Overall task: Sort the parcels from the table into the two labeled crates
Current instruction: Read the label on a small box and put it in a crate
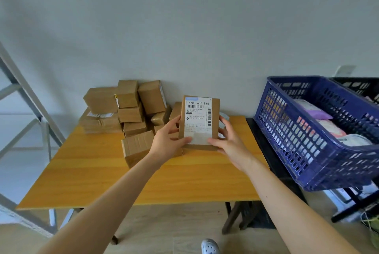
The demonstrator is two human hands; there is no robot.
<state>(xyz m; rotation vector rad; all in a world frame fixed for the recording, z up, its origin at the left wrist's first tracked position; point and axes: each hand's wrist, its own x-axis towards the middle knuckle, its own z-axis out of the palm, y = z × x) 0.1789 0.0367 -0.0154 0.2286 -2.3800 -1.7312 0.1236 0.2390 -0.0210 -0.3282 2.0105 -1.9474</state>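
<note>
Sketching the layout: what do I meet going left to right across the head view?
Grey metal frame → pile of brown parcels → labelled parcel gripped by the left hand and right hand → blue crate → black crate.

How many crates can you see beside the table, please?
2. The blue crate stands right of the table; the black crate is just behind it, partly cut off by the frame edge. More could be out of view.
</note>
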